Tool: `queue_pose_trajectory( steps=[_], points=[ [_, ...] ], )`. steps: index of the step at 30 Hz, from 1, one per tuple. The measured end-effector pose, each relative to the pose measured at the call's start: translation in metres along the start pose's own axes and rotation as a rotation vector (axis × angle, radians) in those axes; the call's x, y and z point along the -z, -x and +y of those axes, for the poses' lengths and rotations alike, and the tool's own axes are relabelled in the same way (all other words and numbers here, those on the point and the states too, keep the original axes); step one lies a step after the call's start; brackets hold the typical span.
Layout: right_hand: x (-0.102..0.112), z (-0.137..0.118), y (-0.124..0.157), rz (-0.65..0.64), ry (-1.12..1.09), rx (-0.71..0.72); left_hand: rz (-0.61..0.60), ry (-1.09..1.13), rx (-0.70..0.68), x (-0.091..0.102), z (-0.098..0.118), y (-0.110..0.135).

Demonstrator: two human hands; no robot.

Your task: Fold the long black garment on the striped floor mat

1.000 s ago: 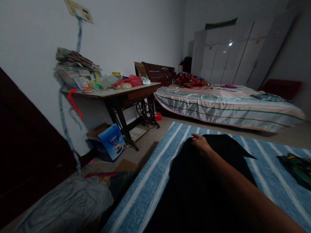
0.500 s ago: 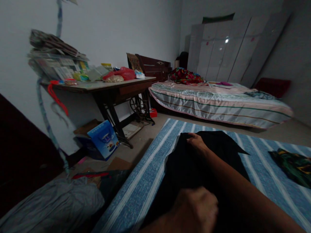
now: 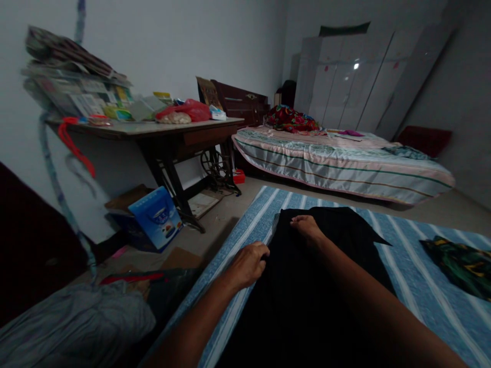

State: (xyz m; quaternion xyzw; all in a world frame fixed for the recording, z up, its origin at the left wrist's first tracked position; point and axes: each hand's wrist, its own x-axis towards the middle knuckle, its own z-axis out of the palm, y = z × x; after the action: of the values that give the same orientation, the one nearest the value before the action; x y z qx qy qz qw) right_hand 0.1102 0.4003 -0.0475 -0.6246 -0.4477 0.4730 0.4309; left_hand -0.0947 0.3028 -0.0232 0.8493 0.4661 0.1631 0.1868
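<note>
A black garment [image 3: 330,286] lies spread on the blue-and-white striped bed cover [image 3: 238,278] in front of me. My right hand [image 3: 307,227] reaches across it and pinches its far left corner, fingers closed on the cloth. My left hand [image 3: 247,263] grips the garment's left edge a little nearer to me, fingers curled round the fabric. Both forearms stretch over the dark cloth.
A green patterned cloth [image 3: 460,266] lies at the right on the cover. A grey bundle [image 3: 72,327] sits at lower left. Left stands a cluttered sewing-machine table [image 3: 161,130] with a blue box [image 3: 155,217] below. Beyond are another bed [image 3: 341,158] and white wardrobes [image 3: 356,82].
My left hand came into view from below and moved forward to the garment's left edge. My right hand kept hold of the far corner and drew it slightly nearer.
</note>
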Motion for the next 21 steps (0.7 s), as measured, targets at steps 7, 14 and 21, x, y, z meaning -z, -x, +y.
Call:
queue_pose_trajectory(
  steps=[7, 14, 21],
  points=[
    [0.006, -0.008, -0.001, 0.039, -0.005, 0.008, 0.09, 0.006, -0.1, -0.003, -0.007, 0.004],
    [0.004, -0.008, -0.006, 0.088, -0.061, 0.04, 0.068, -0.034, -0.081, -0.005, -0.011, 0.022],
    [0.001, -0.009, -0.001, 0.128, -0.08, 0.051, 0.033, -0.051, -0.048, -0.006, -0.005, 0.023]
  ],
)
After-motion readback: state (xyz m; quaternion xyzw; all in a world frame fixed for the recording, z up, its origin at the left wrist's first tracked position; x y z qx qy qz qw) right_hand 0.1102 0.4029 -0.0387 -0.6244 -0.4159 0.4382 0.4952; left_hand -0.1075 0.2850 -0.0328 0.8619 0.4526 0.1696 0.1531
